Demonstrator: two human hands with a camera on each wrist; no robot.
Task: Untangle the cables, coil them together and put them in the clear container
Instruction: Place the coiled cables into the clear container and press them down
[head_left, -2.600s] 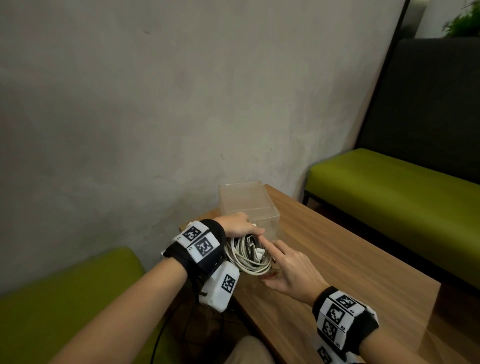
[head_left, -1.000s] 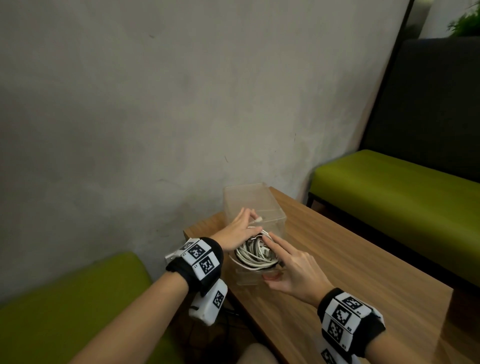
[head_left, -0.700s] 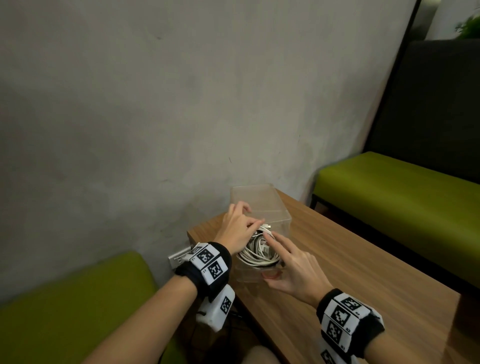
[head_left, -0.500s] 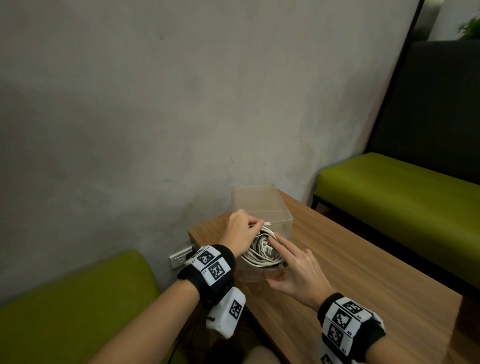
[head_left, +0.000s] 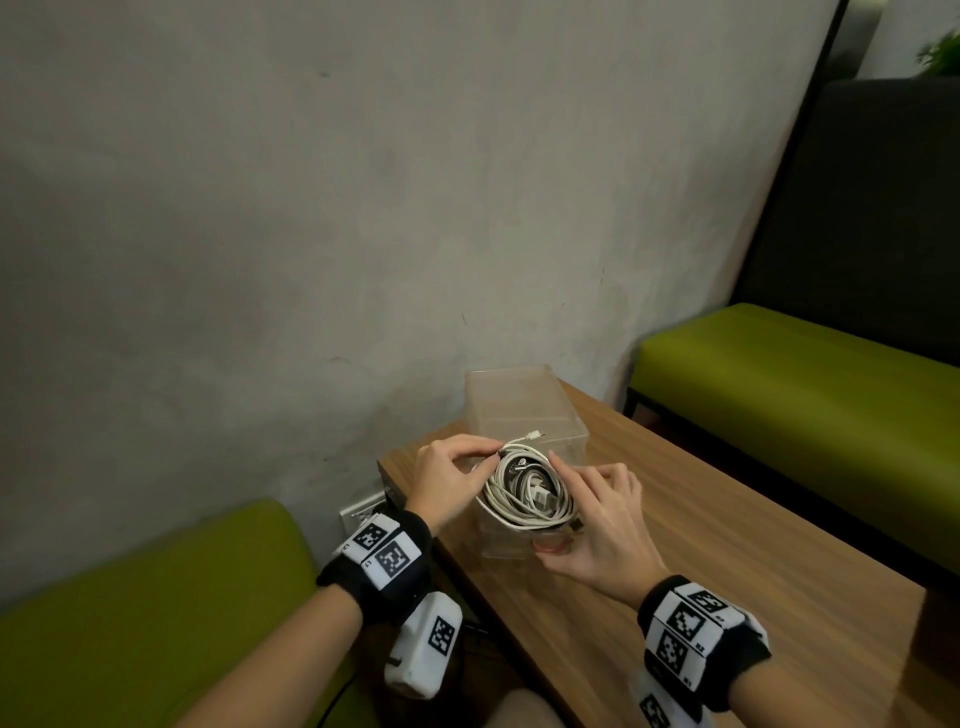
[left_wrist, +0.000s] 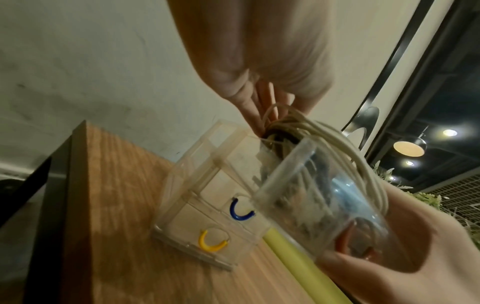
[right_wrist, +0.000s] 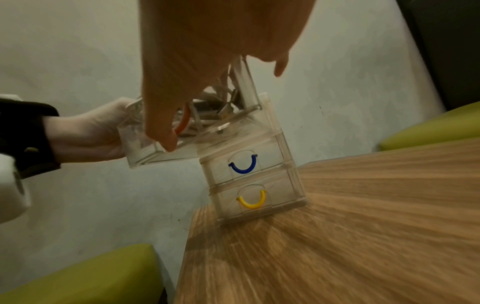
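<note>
A coil of white cables (head_left: 524, 493) lies in the pulled-out top drawer (head_left: 506, 545) of a clear container (head_left: 519, 400) on the wooden table. One plug end (head_left: 535, 434) sticks out toward the container's top. My left hand (head_left: 452, 473) pinches a cable strand at the coil's far-left edge; the left wrist view shows its fingertips (left_wrist: 254, 117) in the cables (left_wrist: 337, 139). My right hand (head_left: 597, 519) grips the drawer front, thumb (right_wrist: 161, 131) below by the orange handle (right_wrist: 182, 121) and fingers over the coil's right side.
Two shut drawers sit below, one with a blue handle (right_wrist: 242, 166), one with a yellow handle (right_wrist: 252, 202). The container stands at the table corner (head_left: 395, 467) by the grey wall. Green benches (head_left: 805, 395) flank the table (head_left: 727, 519).
The coil has gone from my hands above the table into the open drawer. My left hand shifted from pressing on the coil to pinching a strand at its edge. The right hand stayed on the drawer front.
</note>
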